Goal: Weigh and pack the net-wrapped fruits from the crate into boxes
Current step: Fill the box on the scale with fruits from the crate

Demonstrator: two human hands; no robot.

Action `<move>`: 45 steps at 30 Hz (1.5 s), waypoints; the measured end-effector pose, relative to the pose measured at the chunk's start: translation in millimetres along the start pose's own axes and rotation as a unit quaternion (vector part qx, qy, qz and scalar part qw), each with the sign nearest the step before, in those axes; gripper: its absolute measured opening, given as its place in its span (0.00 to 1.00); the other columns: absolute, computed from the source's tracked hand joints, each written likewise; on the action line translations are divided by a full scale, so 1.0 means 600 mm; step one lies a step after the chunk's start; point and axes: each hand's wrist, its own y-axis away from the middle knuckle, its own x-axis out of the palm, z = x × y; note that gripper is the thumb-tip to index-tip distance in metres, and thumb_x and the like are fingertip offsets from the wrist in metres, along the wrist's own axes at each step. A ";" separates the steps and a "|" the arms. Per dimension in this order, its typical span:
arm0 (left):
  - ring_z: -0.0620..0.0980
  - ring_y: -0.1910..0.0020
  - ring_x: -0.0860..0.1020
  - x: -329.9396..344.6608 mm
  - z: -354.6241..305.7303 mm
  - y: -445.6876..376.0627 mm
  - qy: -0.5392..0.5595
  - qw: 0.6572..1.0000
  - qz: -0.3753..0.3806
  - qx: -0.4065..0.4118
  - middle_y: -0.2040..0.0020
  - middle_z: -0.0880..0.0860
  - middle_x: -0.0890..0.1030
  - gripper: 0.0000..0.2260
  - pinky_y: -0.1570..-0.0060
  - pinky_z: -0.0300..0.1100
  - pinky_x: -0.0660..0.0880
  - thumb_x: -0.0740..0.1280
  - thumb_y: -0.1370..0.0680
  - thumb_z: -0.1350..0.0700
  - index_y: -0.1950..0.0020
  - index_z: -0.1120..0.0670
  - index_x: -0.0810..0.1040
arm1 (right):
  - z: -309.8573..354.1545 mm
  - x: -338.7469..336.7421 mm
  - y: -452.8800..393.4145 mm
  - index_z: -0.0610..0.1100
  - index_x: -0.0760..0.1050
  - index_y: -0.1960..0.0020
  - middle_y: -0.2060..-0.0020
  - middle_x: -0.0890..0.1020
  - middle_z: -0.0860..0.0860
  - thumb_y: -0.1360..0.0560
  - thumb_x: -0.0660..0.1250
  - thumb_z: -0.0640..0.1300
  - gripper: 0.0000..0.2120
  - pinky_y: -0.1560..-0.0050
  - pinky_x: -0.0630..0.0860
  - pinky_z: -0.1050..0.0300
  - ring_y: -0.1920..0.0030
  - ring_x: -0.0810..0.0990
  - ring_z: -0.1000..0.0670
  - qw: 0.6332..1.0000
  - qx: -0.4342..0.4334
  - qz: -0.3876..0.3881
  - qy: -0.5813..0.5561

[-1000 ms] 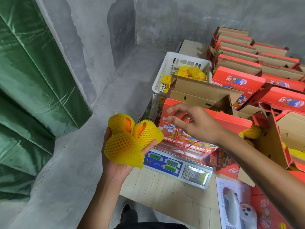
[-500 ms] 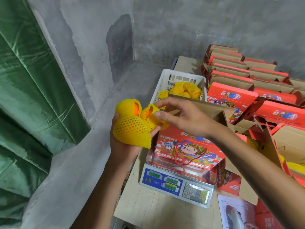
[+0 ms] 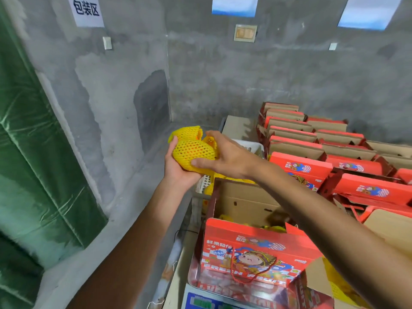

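My left hand [image 3: 178,169] cups a cluster of three yellow net-wrapped fruits [image 3: 194,150] from below, held up in front of the wall. My right hand [image 3: 225,156] reaches across and grips the same cluster from the right, thumb under it and fingers over the top. Below them an open red fruit box [image 3: 252,253] stands on the scale [image 3: 200,302], with yellow netted fruit showing inside. The white crate [image 3: 254,147] lies behind my right hand, mostly hidden.
Rows of red and brown cardboard boxes [image 3: 356,188] fill the table to the right. A green curtain [image 3: 33,152] hangs at the left, with grey concrete wall and floor between it and the table. Another open box flap [image 3: 388,226] sits at the right edge.
Both hands have risen with the fruit cluster. My right hand has gone from touching the cluster with its fingertips to gripping it. The view has tilted upward.
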 end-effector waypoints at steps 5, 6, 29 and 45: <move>0.65 0.44 0.82 0.029 0.006 -0.099 -0.051 0.994 -0.057 -0.077 0.40 0.64 0.82 0.31 0.50 0.61 0.78 0.69 0.24 0.38 0.30 0.58 0.76 | -0.082 -0.026 -0.067 0.53 0.56 0.21 0.34 0.74 0.53 0.27 0.74 0.64 0.44 0.51 0.72 0.66 0.45 0.78 0.56 0.993 0.067 0.043 -0.089; 0.66 0.47 0.83 0.033 0.009 -0.121 -0.060 0.991 -0.068 -0.097 0.42 0.65 0.83 0.30 0.53 0.61 0.80 0.70 0.25 0.38 0.31 0.58 0.77 | -0.101 -0.028 -0.078 0.54 0.56 0.21 0.36 0.75 0.54 0.28 0.74 0.64 0.43 0.55 0.72 0.68 0.48 0.78 0.59 0.990 0.084 0.046 -0.106; 0.38 0.30 0.72 -0.209 0.202 -0.381 -0.643 0.727 0.097 -0.218 0.27 0.35 0.71 0.40 0.29 0.47 0.70 0.79 0.30 0.47 0.25 0.29 0.62 | -0.539 0.118 -0.168 0.62 0.38 0.19 0.17 0.53 0.50 0.36 0.74 0.75 0.61 0.33 0.76 0.46 0.21 0.60 0.43 0.908 0.305 0.251 -0.139; 0.57 0.33 0.77 -0.180 0.162 -0.334 -0.460 0.839 -0.097 -0.273 0.32 0.58 0.78 0.22 0.30 0.53 0.72 0.60 0.15 0.47 0.27 0.61 0.71 | -0.455 0.045 -0.130 0.47 0.77 0.31 0.35 0.80 0.47 0.21 0.67 0.62 0.25 0.33 0.75 0.46 0.36 0.79 0.46 0.934 0.237 0.266 -0.034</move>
